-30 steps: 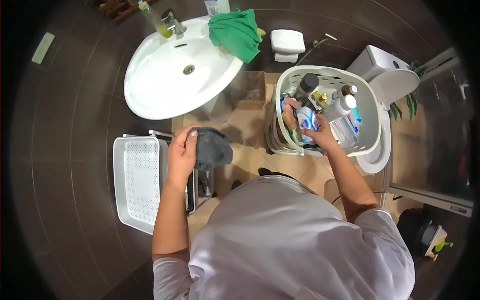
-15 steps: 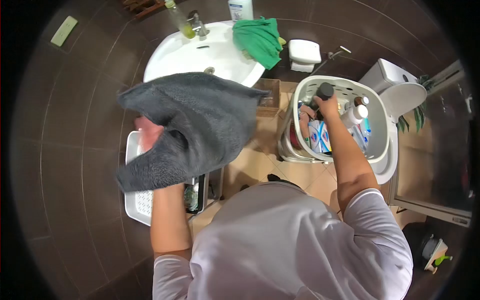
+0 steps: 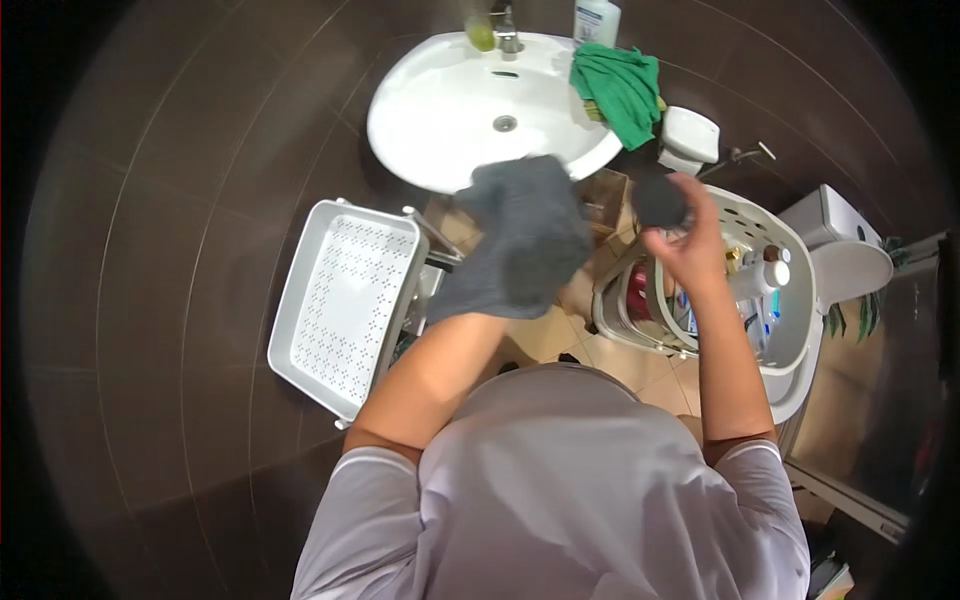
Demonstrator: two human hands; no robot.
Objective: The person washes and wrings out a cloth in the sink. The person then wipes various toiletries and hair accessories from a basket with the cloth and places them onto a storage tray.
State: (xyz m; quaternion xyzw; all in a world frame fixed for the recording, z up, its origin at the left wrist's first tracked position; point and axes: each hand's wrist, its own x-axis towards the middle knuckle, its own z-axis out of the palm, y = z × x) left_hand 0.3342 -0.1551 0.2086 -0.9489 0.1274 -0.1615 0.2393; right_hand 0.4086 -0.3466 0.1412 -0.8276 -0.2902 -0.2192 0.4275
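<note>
A dark grey cloth [image 3: 530, 240] is bunched over my left hand, hiding its fingers, in front of the white sink [image 3: 430, 130]. My right hand [image 3: 692, 235] grips a container with a round black top [image 3: 661, 202], raised beside the white laundry basket [image 3: 800, 340]. Its lower part cannot be made out. In that basket lie several bottles, among them a white one [image 3: 758, 280]. On the left stands a white perforated tray [image 3: 345, 300] with nothing in it.
A green cloth [image 3: 620, 90] hangs over the sink's right edge, near a white bottle [image 3: 596, 22]. Behind the basket is a toilet [image 3: 850, 270]. A brown box [image 3: 603, 198] stands under the sink. Dark tiled wall runs along the left.
The black-topped container has come up out of the basket in my right hand. My left hand has moved right, and the grey cloth is now bunched rather than spread. The view has shifted left.
</note>
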